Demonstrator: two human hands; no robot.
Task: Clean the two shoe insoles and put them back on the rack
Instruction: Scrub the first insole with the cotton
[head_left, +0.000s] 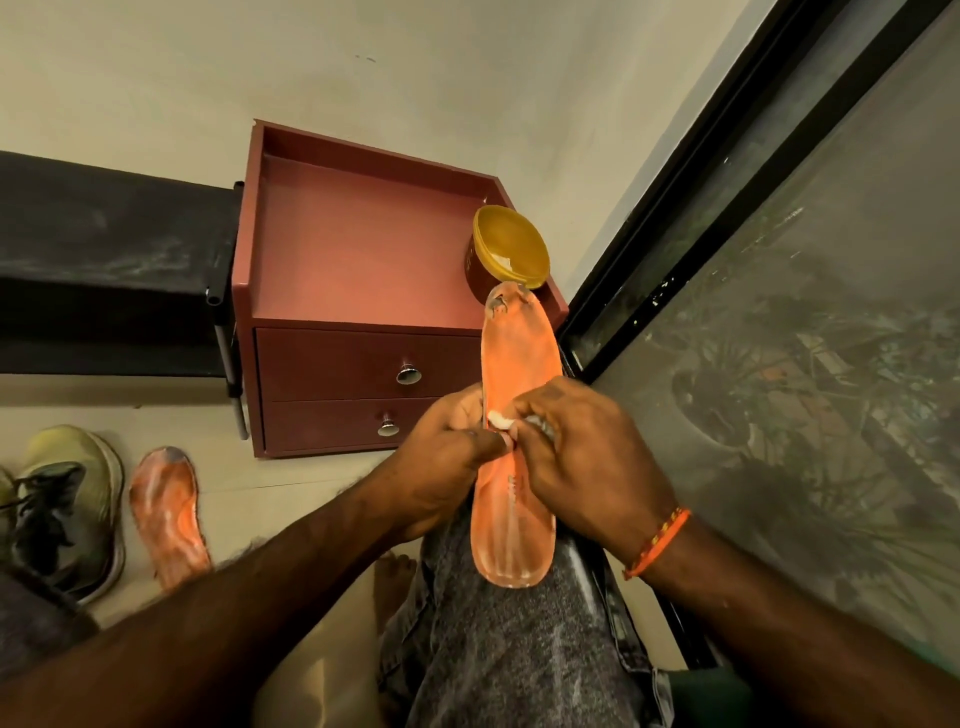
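Seated, a person braces an orange insole (514, 467) along the knee so it stays put; the left hand (441, 467) pinches its edge while the right hand (582, 457) presses a white wad (500, 420) onto it. A second insole (169, 512) lies on the floor.

Maroon 2-drawer cabinet (363, 332) with open yellow tub (511, 254) on top; green shoe (72, 499) on floor.

No text could be read. The held insole (511, 467) bore a small dark mark near the thumb, too blurred to make out, and the jar (480, 270) showed faint lettering on its side, also illegible.
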